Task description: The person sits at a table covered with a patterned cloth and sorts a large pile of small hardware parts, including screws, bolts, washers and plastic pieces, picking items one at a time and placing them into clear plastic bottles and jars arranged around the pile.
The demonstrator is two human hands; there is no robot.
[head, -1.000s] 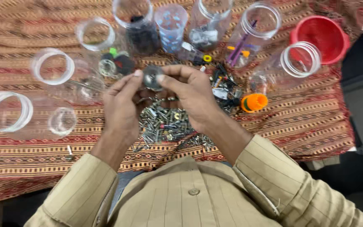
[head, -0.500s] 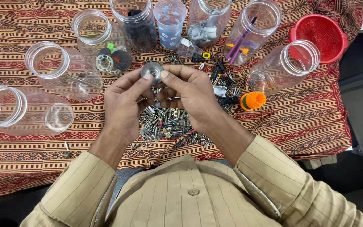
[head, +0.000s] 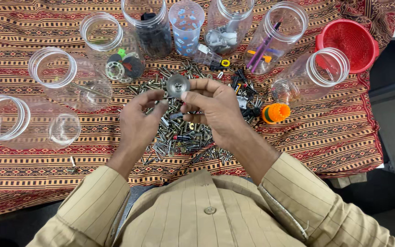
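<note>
Two hands meet over the middle of the counter [head: 33,183], which is covered by a striped red, orange and black cloth. The right hand [head: 216,107] pinches a round grey metal disc [head: 178,85] between thumb and fingertips, holding it edge-up just above a heap of screws and bolts [head: 184,135]. The left hand [head: 138,119] has its thumb and forefinger closed narrowly on something thin at the disc's left side; whether that is a stem of the disc or a separate small part is too small to tell. Much of the heap is hidden under both hands, and a small cylindrical battery shows among the screws near the wrists.

An orange ribbed plastic piece [head: 276,112] lies to the right of the heap, just beside the right hand. Beyond the hands stands a row of clear plastic jars: one jar with black and green round parts [head: 115,50] at far left of centre, a dark-filled jar [head: 149,27] cut off by the top edge, a pale blue cup [head: 186,25], a jar of grey bits [head: 227,27] also cut off at the top, and a jar of pen-like sticks [head: 270,39]. An open jar lying on its side [head: 312,75] sits to the right, touching a red basket [head: 348,43]. At left, another tipped jar [head: 69,80] and a nearer one [head: 24,123], partly cut by the left edge, look nearly bare. Tan striped sleeves fill the near edge.
</note>
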